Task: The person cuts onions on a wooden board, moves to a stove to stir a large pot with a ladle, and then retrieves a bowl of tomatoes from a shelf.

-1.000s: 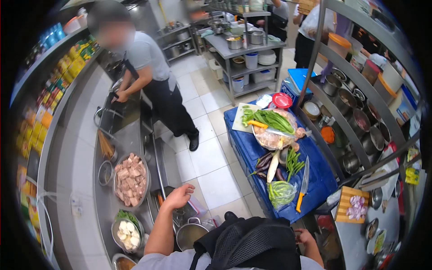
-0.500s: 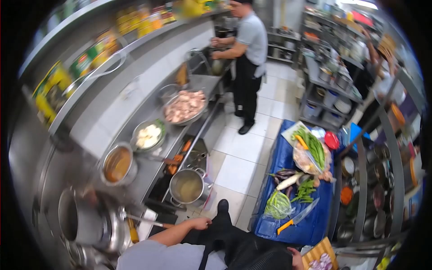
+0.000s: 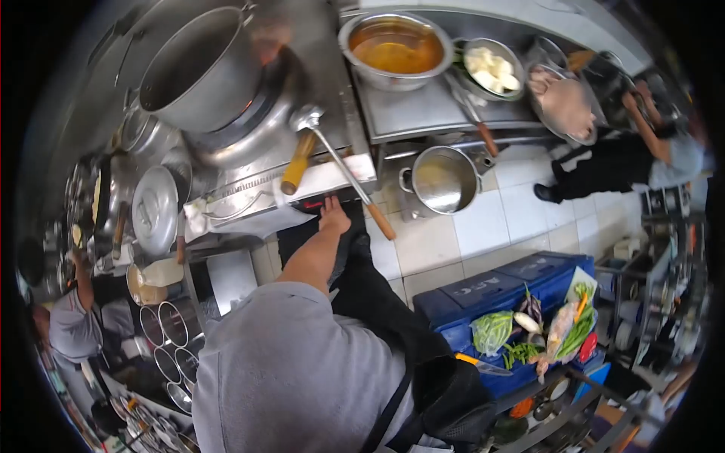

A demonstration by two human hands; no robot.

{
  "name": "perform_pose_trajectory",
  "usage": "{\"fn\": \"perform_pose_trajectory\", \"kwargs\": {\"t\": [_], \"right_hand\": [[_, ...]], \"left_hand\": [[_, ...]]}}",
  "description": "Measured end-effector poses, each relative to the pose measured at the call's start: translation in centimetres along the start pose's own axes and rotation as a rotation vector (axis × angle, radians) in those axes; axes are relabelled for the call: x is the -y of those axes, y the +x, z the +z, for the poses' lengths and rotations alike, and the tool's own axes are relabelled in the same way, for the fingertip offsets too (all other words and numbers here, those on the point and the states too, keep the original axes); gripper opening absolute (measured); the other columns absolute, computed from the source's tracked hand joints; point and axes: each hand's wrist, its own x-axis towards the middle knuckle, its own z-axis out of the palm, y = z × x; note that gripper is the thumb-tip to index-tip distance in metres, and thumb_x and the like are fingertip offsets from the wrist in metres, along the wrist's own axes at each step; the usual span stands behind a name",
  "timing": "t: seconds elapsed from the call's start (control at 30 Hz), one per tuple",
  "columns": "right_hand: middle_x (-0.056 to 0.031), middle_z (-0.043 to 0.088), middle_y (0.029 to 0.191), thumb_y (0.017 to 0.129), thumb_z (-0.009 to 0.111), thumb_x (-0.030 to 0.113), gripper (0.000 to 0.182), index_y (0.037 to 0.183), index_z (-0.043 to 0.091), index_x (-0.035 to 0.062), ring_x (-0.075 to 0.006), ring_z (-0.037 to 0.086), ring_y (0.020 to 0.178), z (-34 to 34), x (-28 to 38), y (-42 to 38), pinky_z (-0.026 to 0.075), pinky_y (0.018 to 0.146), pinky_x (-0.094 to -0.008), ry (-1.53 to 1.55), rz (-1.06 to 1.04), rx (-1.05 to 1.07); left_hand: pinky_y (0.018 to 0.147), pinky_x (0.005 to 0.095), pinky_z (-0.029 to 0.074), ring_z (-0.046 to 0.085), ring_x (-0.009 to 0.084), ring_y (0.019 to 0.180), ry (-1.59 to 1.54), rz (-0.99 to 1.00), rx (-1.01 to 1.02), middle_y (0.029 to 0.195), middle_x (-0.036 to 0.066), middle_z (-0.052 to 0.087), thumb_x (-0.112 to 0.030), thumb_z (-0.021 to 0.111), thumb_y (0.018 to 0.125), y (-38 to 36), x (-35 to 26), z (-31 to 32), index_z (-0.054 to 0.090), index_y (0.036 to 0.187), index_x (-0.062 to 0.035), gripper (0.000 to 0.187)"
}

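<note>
My left hand (image 3: 334,217) reaches to the front of the steel stove (image 3: 264,192), just below its edge. The fingers are bent against a dark patch with a red mark. What they hold there is hidden. A ladle (image 3: 343,166) with a wooden handle lies across the stove edge above the hand, its handle end sticking out. Next to it lies a thing with a yellow handle (image 3: 298,162). A big pot (image 3: 195,64) stands on the burner behind. My right hand is out of view.
A two-handled pot (image 3: 440,180) stands low beside the counter. Along the counter are a bowl of amber liquid (image 3: 396,47), a bowl of pale chunks (image 3: 492,69) and a bowl of raw meat (image 3: 563,104). Vegetables and a knife (image 3: 483,365) lie on a blue cooler (image 3: 483,302). People work at both sides.
My view has swung left to the stove. My left hand has gone from beside my body to the stove front. My right hand has left the view.
</note>
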Motion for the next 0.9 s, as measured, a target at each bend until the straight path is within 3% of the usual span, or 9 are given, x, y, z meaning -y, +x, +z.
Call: {"fn": "perform_pose_trajectory", "kwargs": {"t": [0.13, 0.3, 0.43, 0.5, 0.63, 0.73, 0.83, 0.87, 0.9], "right_hand": [[-0.0164, 0.068, 0.105, 0.092, 0.053, 0.005, 0.042, 0.133, 0.059, 0.0031, -0.0251, 0.066, 0.094, 3.5, 2.2, 3.9, 0.054, 0.083, -0.0335, -0.087, 0.051, 0.059], [-0.0160, 0.070, 0.098, 0.091, 0.054, 0.005, 0.043, 0.134, 0.058, 0.0042, -0.0239, 0.069, 0.086, 6.0, -0.6, 5.7, 0.055, 0.078, -0.0325, -0.228, 0.134, 0.142], [-0.0157, 0.071, 0.093, 0.091, 0.054, 0.005, 0.044, 0.135, 0.058, 0.0050, -0.0230, 0.070, 0.081, 5.6, -6.0, 5.4, 0.057, 0.073, -0.0317, -0.354, 0.048, 0.215], [-0.0158, 0.072, 0.094, 0.091, 0.056, 0.007, 0.044, 0.134, 0.059, 0.0053, -0.0226, 0.071, 0.082, 7.2, -4.1, 5.2, 0.057, 0.075, -0.0311, -0.429, -0.032, 0.206], [-0.0162, 0.070, 0.114, 0.091, 0.060, 0.010, 0.050, 0.140, 0.052, 0.0040, -0.0226, 0.070, 0.098, 8.3, 8.1, 7.9, 0.055, 0.086, -0.0329, -0.709, -0.159, 0.382], [-0.0173, 0.068, 0.122, 0.093, 0.059, 0.012, 0.066, 0.153, 0.031, 0.0054, -0.0250, 0.069, 0.101, 7.4, 15.4, 11.1, 0.056, 0.086, -0.0368, -0.427, 0.184, 0.400], [-0.0147, 0.071, 0.106, 0.094, 0.065, 0.019, 0.062, 0.147, 0.037, 0.0031, -0.0235, 0.071, 0.090, 3.4, 24.4, 16.2, 0.057, 0.075, -0.0365, -0.370, -0.083, 0.186], [-0.0149, 0.068, 0.109, 0.093, 0.066, 0.019, 0.061, 0.144, 0.038, 0.0030, -0.0227, 0.068, 0.095, 2.6, 29.5, 16.9, 0.056, 0.079, -0.0369, -0.595, -0.481, 0.010], [-0.0140, 0.065, 0.111, 0.089, 0.069, 0.014, 0.063, 0.143, 0.039, 0.0036, -0.0214, 0.064, 0.100, 0.2, 34.4, 19.9, 0.054, 0.083, -0.0366, -0.502, -0.383, 0.077]], "left_hand": [[0.118, 0.0575, 0.028, 0.018, 0.0345, 0.152, -0.011, -0.091, -0.002, 0.164, 0.015, 0.022, -0.023, 0.062, 0.089, 2.2, 1.2, -0.1, 0.021, 0.155, -0.0036, 0.080], [0.124, 0.0456, 0.020, 0.031, 0.0413, 0.144, 0.005, 0.071, -0.015, 0.152, 0.027, 0.038, -0.034, 0.065, 0.085, 2.8, 3.0, 1.2, 0.036, 0.144, 0.0107, 0.080], [0.116, 0.0424, 0.034, 0.049, 0.0341, 0.134, -0.021, 0.013, 0.286, 0.139, 0.023, 0.055, -0.038, 0.056, 0.088, 5.3, 2.9, 2.5, 0.060, 0.130, 0.0016, 0.058], [0.118, 0.0419, 0.031, 0.046, 0.0320, 0.137, 0.176, 0.298, 0.303, 0.147, 0.020, 0.049, -0.042, 0.042, 0.096, 8.9, 4.7, 6.1, 0.056, 0.137, -0.0020, 0.059], [0.124, 0.0390, 0.019, 0.023, 0.0346, 0.150, 0.003, 0.358, 0.374, 0.161, 0.022, 0.025, -0.044, 0.059, 0.087, 7.8, 2.8, 0.5, 0.024, 0.155, 0.0005, 0.089], [0.118, 0.0388, 0.032, 0.040, 0.0341, 0.142, 0.105, 0.277, 0.411, 0.153, 0.021, 0.042, -0.037, 0.063, 0.084, 9.4, 4.4, 1.5, 0.036, 0.151, -0.0016, 0.080], [0.119, 0.0386, 0.030, 0.040, 0.0320, 0.142, 0.207, 0.297, 0.540, 0.152, 0.020, 0.043, -0.036, 0.062, 0.086, 7.7, 4.2, -0.2, 0.046, 0.146, -0.0023, 0.071], [0.119, 0.0385, 0.031, 0.041, 0.0317, 0.141, 0.232, 0.304, 0.574, 0.151, 0.019, 0.044, -0.036, 0.062, 0.086, 7.0, 4.3, -0.8, 0.046, 0.146, -0.0024, 0.070], [0.118, 0.0384, 0.031, 0.041, 0.0314, 0.141, 0.229, 0.309, 0.593, 0.151, 0.019, 0.045, -0.035, 0.062, 0.087, 6.6, 4.0, -1.4, 0.047, 0.145, -0.0025, 0.069]]}}
